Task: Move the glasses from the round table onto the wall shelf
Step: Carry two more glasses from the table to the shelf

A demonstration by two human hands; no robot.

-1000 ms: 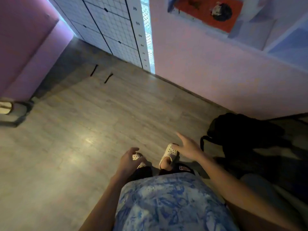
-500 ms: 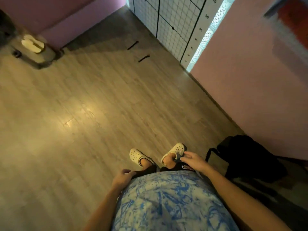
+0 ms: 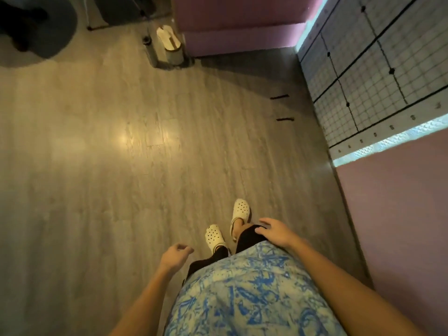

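Note:
No glasses and no wall shelf show in the head view. A dark round shape (image 3: 36,30) at the top left may be the round table; something dark sits on it, too dim to identify. My left hand (image 3: 175,257) hangs at my side with its fingers loosely curled and nothing in it. Over my right thigh, my right hand (image 3: 274,230) is spread flat, also holding nothing. I am looking down at my blue patterned shirt and white clogs (image 3: 240,212).
Grey wood floor (image 3: 121,166) stretches ahead with a light glare on it. A small white pedal bin (image 3: 169,47) stands by a pink wall base. A white gridded panel (image 3: 375,76) and a pink wall (image 3: 400,214) run along my right.
The view has swung left: the black bag at the right has gone out of sight, and the bin and dark round shape have come in at the top. Both hands stayed empty.

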